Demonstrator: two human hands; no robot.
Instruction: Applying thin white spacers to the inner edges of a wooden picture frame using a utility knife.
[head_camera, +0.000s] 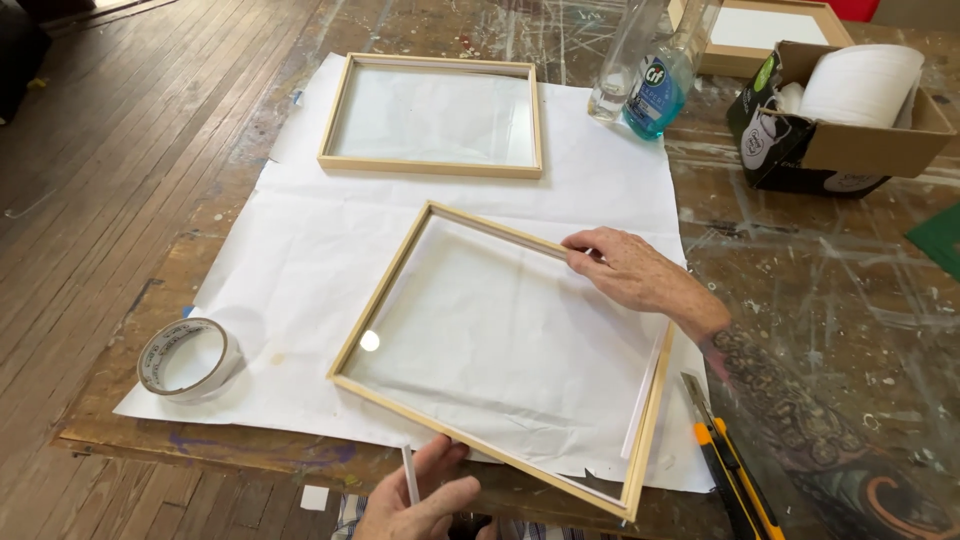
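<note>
On white paper, the wooden frame lies skewed (corner nearest), right hand flat on it, left hand pinching a strip.

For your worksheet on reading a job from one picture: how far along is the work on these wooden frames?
Looks done: the far frame lies flat on the white paper, glass in, untouched. In hand: the right hand presses the near frame's top edge, while the left hand holds a thin white strip. Seemingly left: the tape roll and utility knife lie unused.
</note>
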